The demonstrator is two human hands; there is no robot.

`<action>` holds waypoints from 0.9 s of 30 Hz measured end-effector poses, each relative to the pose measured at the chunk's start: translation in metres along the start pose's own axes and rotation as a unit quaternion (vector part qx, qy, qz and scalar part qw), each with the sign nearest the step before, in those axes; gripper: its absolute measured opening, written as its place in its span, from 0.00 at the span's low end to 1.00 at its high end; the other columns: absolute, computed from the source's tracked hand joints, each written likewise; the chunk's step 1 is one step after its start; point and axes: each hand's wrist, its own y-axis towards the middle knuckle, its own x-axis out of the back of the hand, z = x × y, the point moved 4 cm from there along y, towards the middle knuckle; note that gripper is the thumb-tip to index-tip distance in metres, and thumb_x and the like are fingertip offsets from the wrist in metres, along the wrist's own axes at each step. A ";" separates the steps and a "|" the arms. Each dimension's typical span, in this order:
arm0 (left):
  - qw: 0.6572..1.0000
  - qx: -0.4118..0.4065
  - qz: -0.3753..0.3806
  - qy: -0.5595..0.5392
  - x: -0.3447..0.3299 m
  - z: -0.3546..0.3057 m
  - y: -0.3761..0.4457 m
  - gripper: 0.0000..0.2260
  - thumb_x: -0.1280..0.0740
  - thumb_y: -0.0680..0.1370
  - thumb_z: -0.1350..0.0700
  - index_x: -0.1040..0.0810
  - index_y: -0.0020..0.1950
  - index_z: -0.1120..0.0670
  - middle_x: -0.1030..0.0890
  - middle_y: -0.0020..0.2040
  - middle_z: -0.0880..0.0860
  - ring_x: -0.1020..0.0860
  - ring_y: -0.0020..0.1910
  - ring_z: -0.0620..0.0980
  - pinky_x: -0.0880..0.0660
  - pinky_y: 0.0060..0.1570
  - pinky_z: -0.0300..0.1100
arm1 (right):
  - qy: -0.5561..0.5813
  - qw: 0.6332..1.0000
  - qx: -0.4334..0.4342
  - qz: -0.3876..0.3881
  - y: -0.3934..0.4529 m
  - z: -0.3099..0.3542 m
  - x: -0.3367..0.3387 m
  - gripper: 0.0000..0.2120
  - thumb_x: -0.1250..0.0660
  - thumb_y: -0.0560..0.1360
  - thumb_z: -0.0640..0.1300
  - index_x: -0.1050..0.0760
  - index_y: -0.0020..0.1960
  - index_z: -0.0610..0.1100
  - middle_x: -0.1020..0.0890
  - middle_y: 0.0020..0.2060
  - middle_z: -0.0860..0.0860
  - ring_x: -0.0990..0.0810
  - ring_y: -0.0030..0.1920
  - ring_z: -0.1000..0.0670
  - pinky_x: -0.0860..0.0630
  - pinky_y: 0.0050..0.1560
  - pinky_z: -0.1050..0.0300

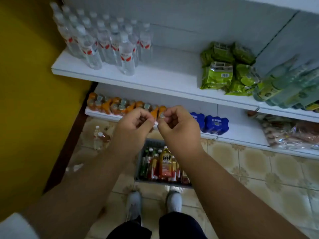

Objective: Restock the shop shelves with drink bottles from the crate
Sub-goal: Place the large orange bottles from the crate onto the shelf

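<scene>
Overhead, left hand (136, 125) and right hand (179, 128) side by side, fingers curled into loose fists, whether they pinch anything cannot be told, grey crate (151, 143) of drink bottles (165, 163) on tiled floor (250, 169) below, water bottles (103, 40) on upper shelf (155, 76).
</scene>
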 end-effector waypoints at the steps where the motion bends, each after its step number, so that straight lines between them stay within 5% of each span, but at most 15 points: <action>1: 1.000 0.012 0.001 0.001 -0.008 0.014 -0.001 0.03 0.34 0.75 0.51 0.20 0.42 0.46 0.20 0.38 0.53 0.21 0.38 0.46 0.23 0.40 0.41 | 0.001 1.000 -0.015 0.010 -0.002 -0.015 -0.006 0.08 0.27 0.73 0.43 0.26 0.46 0.54 0.21 0.37 0.57 0.21 0.38 0.57 0.21 0.39 0.59; 6: 0.998 0.059 0.006 -0.005 -0.046 0.083 -0.007 0.06 0.36 0.73 0.45 0.21 0.40 0.43 0.19 0.40 0.52 0.21 0.42 0.59 0.22 0.45 0.59 | 0.012 0.998 -0.045 0.039 -0.003 -0.093 -0.027 0.09 0.28 0.74 0.43 0.26 0.46 0.53 0.21 0.37 0.55 0.23 0.38 0.59 0.25 0.35 0.66; 10: 0.995 0.102 0.004 -0.006 -0.092 0.166 -0.002 0.06 0.36 0.75 0.47 0.23 0.39 0.43 0.20 0.38 0.47 0.22 0.39 0.46 0.23 0.41 0.40 | 0.031 0.995 -0.078 0.061 -0.001 -0.182 -0.043 0.09 0.29 0.74 0.42 0.28 0.44 0.52 0.22 0.36 0.55 0.24 0.35 0.59 0.26 0.34 0.66; 17: 0.965 0.258 -0.011 0.032 -0.171 0.359 -0.015 0.08 0.36 0.83 0.55 0.23 0.45 0.55 0.21 0.40 0.60 0.24 0.39 0.52 0.25 0.43 0.52 | -0.006 0.974 -0.219 0.064 -0.010 -0.382 -0.084 0.07 0.28 0.75 0.48 0.27 0.45 0.55 0.20 0.40 0.55 0.20 0.38 0.56 0.22 0.37 0.58; 20: 0.937 0.346 -0.016 0.045 -0.194 0.441 -0.016 0.07 0.38 0.84 0.52 0.22 0.55 0.52 0.19 0.50 0.55 0.21 0.48 0.51 0.24 0.47 0.47 | -0.053 0.949 -0.293 0.103 -0.019 -0.471 -0.118 0.06 0.30 0.77 0.52 0.25 0.53 0.55 0.19 0.47 0.54 0.20 0.39 0.56 0.21 0.38 0.58; 23: 0.912 0.406 0.011 0.058 -0.216 0.515 -0.009 0.06 0.41 0.85 0.48 0.25 0.55 0.44 0.19 0.56 0.53 0.20 0.54 0.51 0.21 0.54 0.51 | -0.096 0.912 -0.363 0.166 -0.026 -0.547 -0.155 0.22 0.33 0.79 0.55 0.30 0.70 0.50 0.22 0.60 0.49 0.19 0.50 0.49 0.19 0.46 0.53; 27: 0.877 0.473 0.047 0.071 -0.239 0.587 -0.005 0.13 0.44 0.86 0.44 0.26 0.65 0.47 0.21 0.56 0.48 0.21 0.56 0.50 0.22 0.48 0.45 | -0.032 0.855 -0.469 0.219 -0.032 -0.615 -0.191 0.18 0.40 0.83 0.56 0.29 0.67 0.46 0.20 0.51 0.48 0.18 0.44 0.50 0.21 0.36 0.58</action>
